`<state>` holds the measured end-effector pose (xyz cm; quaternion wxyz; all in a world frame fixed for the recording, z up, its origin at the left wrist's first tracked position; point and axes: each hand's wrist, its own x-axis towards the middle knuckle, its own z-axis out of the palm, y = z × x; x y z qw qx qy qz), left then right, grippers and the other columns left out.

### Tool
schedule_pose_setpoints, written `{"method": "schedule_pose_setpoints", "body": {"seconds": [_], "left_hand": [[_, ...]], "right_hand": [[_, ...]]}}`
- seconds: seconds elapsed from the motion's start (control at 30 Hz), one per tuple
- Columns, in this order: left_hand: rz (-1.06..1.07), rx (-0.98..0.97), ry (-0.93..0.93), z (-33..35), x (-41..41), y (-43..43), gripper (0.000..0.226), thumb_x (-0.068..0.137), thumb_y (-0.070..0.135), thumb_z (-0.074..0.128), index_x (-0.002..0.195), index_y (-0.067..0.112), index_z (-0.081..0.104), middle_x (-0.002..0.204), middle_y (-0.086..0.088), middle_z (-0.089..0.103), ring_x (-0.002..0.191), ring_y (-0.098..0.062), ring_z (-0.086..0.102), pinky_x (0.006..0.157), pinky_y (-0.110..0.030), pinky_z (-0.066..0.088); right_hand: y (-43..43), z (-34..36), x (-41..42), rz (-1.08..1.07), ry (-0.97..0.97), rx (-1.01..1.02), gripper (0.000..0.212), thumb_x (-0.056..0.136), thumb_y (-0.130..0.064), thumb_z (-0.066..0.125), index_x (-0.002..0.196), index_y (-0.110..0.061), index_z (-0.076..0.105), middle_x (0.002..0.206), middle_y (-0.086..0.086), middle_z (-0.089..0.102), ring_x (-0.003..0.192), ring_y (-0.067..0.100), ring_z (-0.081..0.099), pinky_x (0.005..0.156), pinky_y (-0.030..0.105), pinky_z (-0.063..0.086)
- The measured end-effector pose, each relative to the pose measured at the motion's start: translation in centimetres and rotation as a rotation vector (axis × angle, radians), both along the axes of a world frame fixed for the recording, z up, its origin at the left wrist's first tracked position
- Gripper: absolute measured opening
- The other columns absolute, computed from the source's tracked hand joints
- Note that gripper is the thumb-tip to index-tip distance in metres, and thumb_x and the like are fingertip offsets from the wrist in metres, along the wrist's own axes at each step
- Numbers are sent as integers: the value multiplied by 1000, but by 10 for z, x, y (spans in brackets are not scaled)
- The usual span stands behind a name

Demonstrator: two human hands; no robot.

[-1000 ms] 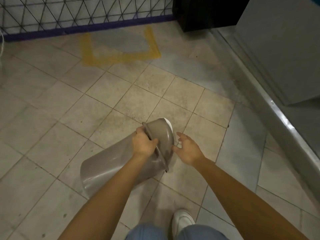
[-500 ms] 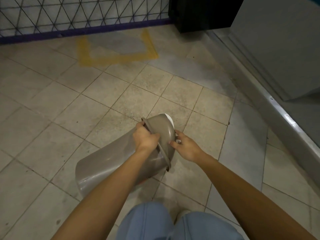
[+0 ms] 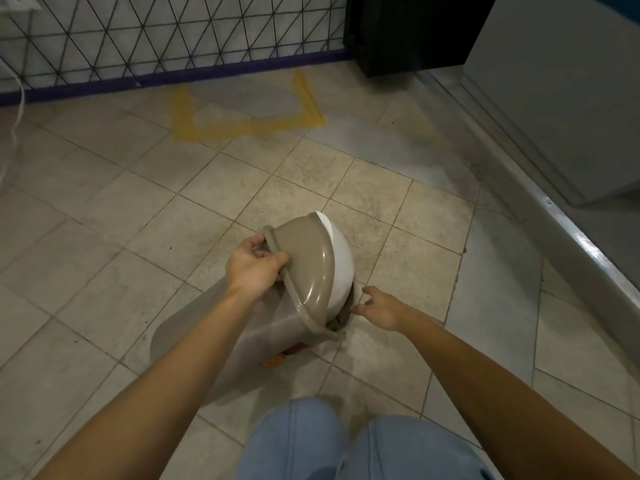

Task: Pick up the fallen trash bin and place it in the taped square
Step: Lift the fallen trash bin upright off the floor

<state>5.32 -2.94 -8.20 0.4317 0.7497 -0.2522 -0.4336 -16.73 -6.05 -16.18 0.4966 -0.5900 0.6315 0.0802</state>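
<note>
The grey-brown trash bin (image 3: 221, 327) lies tilted on the tiled floor in front of me, its lid end raised and pointing away. Its brown lid rim (image 3: 304, 258) surrounds a white swing flap (image 3: 341, 271). My left hand (image 3: 254, 268) is shut on the lid rim at its upper left edge. My right hand (image 3: 379, 308) hovers just right of the lid's lower edge, fingers spread, holding nothing. The yellow taped square (image 3: 249, 124) lies on the floor farther ahead, against the wire fence.
A wire mesh fence (image 3: 166, 39) with a purple base runs along the back. A black cabinet (image 3: 405, 32) stands at the back right. A grey panel and a metal threshold (image 3: 568, 233) run along the right. My blue-trousered knees (image 3: 346, 445) are at the bottom.
The bin's lid end has risen and turned, showing the white flap. My right hand has come off the lid and dropped lower right. The camera has tilted up a little.
</note>
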Motion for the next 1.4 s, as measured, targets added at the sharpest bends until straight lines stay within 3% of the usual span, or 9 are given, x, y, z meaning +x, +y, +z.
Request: {"method": "schedule_pose_setpoints", "body": {"seconds": [0.13,0.23,0.37,0.53,0.73,0.93,1.1,1.2,1.4], "left_hand": [[32,-52,72,9,15,8,69,69,6,72,134,15,47,74,-4,62,71,-17,65,66,-30,56],[43,-79,81,13,22,13,68,70,6,72,133,15,47,73,-2,62,66,-12,63,59,-23,51],[59,-102,89,15,30,16,67,72,7,71,134,14,47,77,-3,62,69,-12,63,63,-24,51],[58,-121,83,22,41,16,65,73,11,70,133,16,48,80,-3,64,69,-11,62,58,-21,47],[74,-145,100,29,47,18,61,73,12,67,132,18,51,76,0,64,66,-9,61,55,-19,48],[66,-160,170,30,49,19,60,74,9,63,132,15,51,88,-9,67,79,-18,64,75,-35,55],[34,-163,203,22,48,21,54,78,9,60,131,13,53,85,-8,67,75,-17,62,68,-32,51],[19,-172,252,15,49,26,46,83,11,60,129,15,56,84,-3,71,70,-12,64,68,-31,52],[48,-147,246,4,53,34,33,85,7,52,114,19,61,59,10,69,50,-3,59,61,-26,51]], "right_hand": [[13,-10,16,-34,-37,109,74,86,-46,52,144,-10,22,144,12,38,123,29,46,88,33,44],[18,-9,30,-131,-156,126,41,88,-34,51,122,-10,45,119,11,56,89,19,58,72,30,51],[17,1,38,-200,-243,140,8,87,-19,54,93,-14,54,100,8,59,77,13,59,65,22,54],[12,21,36,-243,-276,164,34,82,-17,62,112,-5,53,102,8,59,77,12,58,54,17,51],[3,49,25,-232,-298,142,26,78,-17,67,99,-8,57,92,6,59,80,15,56,69,25,52],[-5,74,13,-265,-311,43,19,74,-15,70,83,-11,54,79,4,57,72,15,54,67,28,48],[-8,92,5,-264,-295,-66,64,68,-21,76,116,-16,34,104,7,58,84,15,58,57,22,48],[-6,100,5,-252,-316,-134,82,66,-20,78,132,-18,28,96,1,57,82,11,60,50,16,47],[4,102,14,-170,-296,-257,99,61,-27,82,139,-28,20,92,-2,54,85,13,58,77,33,52]]}}
